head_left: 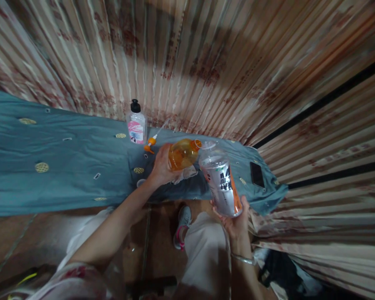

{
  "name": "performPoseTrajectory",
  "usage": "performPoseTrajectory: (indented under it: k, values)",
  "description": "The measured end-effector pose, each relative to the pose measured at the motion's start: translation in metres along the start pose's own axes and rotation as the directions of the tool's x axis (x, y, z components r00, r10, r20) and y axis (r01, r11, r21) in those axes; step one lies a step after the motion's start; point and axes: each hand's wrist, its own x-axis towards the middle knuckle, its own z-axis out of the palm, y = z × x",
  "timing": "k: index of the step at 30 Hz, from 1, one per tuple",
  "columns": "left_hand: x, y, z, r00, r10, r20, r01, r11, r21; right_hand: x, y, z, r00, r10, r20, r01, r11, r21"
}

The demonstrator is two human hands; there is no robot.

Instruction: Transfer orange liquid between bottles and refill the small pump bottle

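Note:
My left hand (pixel 161 167) is wrapped round an orange bottle (pixel 183 154), tipped on its side with its neck against the open mouth of a clear labelled bottle (pixel 221 181). That clear bottle leans away from me, and my right hand (pixel 235 220) grips it from below at its base. Both bottles are held above the near edge of a table under a blue-grey cloth (pixel 65 166). A crumpled pale wrapper (pixel 187 173) shows under my left hand.
On the cloth stand a small pink-labelled bottle with a black cap (pixel 136 123) and an orange pump nozzle (pixel 150 144) lying beside it. A black phone (pixel 256 174) lies at the cloth's right end. Striped curtains hang behind. My shoe (pixel 181 227) is on the brown floor.

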Motion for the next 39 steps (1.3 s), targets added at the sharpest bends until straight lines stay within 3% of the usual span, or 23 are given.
performPoseTrajectory:
  k: [5,10,20,33,39]
  values:
    - [-0.001,0.003,-0.010,0.999,-0.003,-0.036,0.003,1.000,0.000,0.004,0.013,0.006,1.000,0.017,0.021,-0.019,0.995,0.101]
    - [0.001,0.003,-0.016,0.999,0.000,-0.035,0.001,1.000,0.024,0.006,0.024,0.007,0.993,0.075,0.087,-0.083,0.992,0.095]
    - [0.000,-0.011,-0.031,0.995,-0.085,-0.049,0.087,0.995,0.050,0.003,0.035,0.008,0.965,0.181,0.192,-0.208,0.970,0.129]
    - [-0.006,-0.012,-0.051,0.974,-0.227,-0.021,0.214,0.943,-0.253,0.006,0.037,0.010,0.943,0.218,0.251,-0.266,0.947,0.179]
    - [-0.010,-0.021,-0.047,0.981,-0.192,-0.021,0.187,0.971,-0.152,0.005,0.038,0.018,0.934,0.229,0.276,-0.283,0.943,0.174]
